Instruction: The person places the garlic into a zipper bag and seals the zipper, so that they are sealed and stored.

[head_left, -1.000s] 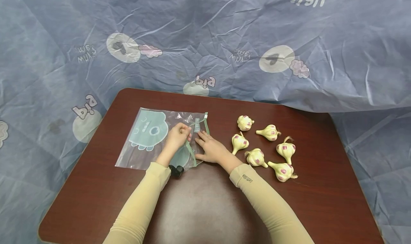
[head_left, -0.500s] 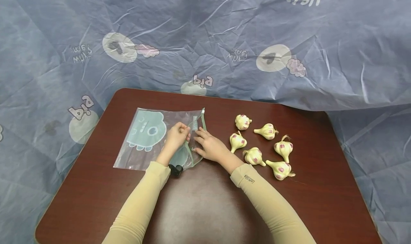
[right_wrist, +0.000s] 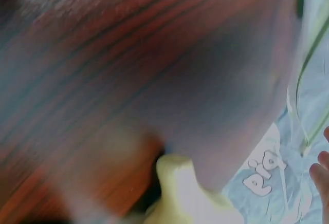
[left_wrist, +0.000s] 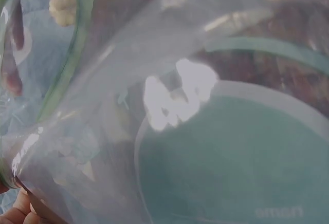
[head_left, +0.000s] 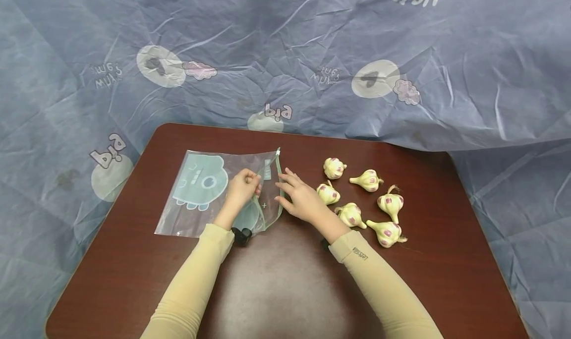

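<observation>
A clear zip bag (head_left: 209, 180) with teal cartoon prints and a green zip strip lies flat on the left half of the table, its mouth to the right. My left hand (head_left: 243, 188) pinches the upper layer at the mouth and holds it raised, so the mouth gapes. Just right of the mouth hovers my right hand (head_left: 303, 197), fingers spread; contact with the lower green strip cannot be told. Several garlic bulbs (head_left: 350, 215) with purple patches lie beyond it. One garlic bulb (right_wrist: 185, 203) looms close in the right wrist view. The bag's film (left_wrist: 205, 147) fills most of the left wrist view.
The brown table (head_left: 276, 289) has rounded corners. A blue printed cloth (head_left: 285, 56) hangs behind it and down both sides. A white slider (head_left: 278, 152) sits at the far end of the bag's zip.
My right hand has drawn slightly right, off the bag's inside toward the garlic. My left hand keeps its pinch, and the bag's mouth gapes wider. The head view has shifted a little.
</observation>
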A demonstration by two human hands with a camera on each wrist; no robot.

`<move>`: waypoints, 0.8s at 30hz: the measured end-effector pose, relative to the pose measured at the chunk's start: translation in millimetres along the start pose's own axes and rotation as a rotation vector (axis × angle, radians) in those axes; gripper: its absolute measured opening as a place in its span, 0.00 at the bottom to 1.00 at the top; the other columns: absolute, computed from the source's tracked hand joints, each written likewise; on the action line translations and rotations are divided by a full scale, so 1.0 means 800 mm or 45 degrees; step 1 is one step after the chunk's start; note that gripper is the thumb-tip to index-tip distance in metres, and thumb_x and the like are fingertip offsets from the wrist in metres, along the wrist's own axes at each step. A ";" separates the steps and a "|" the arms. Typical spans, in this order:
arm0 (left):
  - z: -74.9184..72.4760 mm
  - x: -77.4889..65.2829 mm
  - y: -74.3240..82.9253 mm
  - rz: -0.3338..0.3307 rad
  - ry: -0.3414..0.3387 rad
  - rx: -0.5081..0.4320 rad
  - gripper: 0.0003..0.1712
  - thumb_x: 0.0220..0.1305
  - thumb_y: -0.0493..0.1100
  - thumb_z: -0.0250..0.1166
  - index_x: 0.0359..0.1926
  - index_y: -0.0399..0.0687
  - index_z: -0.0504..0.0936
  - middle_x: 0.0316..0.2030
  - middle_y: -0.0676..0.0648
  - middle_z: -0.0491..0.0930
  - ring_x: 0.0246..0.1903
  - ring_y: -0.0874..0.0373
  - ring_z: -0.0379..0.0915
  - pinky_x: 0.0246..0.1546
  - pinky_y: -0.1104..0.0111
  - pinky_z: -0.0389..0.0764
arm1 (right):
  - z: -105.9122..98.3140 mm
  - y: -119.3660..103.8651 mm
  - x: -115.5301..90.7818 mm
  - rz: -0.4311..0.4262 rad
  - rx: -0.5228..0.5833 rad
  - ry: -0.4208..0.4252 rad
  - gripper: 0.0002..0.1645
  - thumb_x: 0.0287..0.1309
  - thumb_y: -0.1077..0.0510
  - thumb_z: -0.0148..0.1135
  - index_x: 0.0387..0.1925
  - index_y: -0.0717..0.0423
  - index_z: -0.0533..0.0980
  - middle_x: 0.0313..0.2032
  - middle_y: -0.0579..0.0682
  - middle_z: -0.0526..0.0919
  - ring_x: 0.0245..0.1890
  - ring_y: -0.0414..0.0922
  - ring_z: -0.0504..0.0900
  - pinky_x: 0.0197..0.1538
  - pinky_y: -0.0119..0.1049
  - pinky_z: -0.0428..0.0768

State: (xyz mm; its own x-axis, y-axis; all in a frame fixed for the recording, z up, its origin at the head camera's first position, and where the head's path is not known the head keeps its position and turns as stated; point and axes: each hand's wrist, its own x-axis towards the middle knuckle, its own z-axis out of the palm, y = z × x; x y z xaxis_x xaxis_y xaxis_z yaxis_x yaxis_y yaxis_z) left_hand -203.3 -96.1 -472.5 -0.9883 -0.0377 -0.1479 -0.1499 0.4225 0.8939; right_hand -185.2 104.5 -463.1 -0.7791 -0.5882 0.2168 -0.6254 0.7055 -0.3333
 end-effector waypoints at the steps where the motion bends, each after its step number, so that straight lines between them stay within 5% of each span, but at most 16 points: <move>1: 0.001 0.000 0.000 0.002 0.002 0.002 0.09 0.71 0.43 0.59 0.40 0.39 0.76 0.25 0.46 0.84 0.16 0.67 0.76 0.24 0.73 0.80 | -0.003 0.002 -0.002 0.016 0.002 0.011 0.24 0.65 0.51 0.64 0.57 0.60 0.78 0.66 0.58 0.72 0.73 0.55 0.62 0.67 0.47 0.71; 10: 0.001 0.000 -0.001 -0.005 0.033 -0.021 0.09 0.71 0.43 0.59 0.38 0.40 0.76 0.23 0.47 0.83 0.16 0.67 0.74 0.24 0.75 0.78 | -0.041 0.020 -0.025 0.250 0.121 0.172 0.27 0.65 0.50 0.63 0.61 0.58 0.76 0.67 0.55 0.71 0.74 0.52 0.60 0.64 0.50 0.74; 16: 0.001 0.000 -0.001 0.007 0.033 0.001 0.09 0.71 0.44 0.59 0.37 0.41 0.76 0.24 0.46 0.84 0.15 0.68 0.75 0.24 0.75 0.78 | -0.091 0.057 -0.091 0.524 0.158 0.436 0.28 0.62 0.51 0.66 0.60 0.59 0.75 0.65 0.59 0.72 0.71 0.60 0.64 0.66 0.60 0.67; 24: -0.001 0.000 -0.001 -0.007 0.007 -0.016 0.09 0.71 0.43 0.59 0.39 0.40 0.76 0.24 0.48 0.83 0.17 0.67 0.75 0.24 0.76 0.76 | -0.128 0.093 -0.181 0.850 0.144 0.536 0.30 0.65 0.46 0.63 0.62 0.59 0.74 0.66 0.59 0.72 0.66 0.61 0.70 0.63 0.60 0.69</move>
State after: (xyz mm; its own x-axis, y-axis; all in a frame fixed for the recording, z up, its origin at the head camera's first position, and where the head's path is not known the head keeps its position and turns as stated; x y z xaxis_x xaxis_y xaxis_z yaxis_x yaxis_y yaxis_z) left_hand -203.0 -97.3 -473.2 -0.9875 -0.0453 -0.1506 -0.1559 0.4105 0.8984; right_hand -123.2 282.2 -425.5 -0.9525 0.1593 0.2597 -0.0305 0.7983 -0.6014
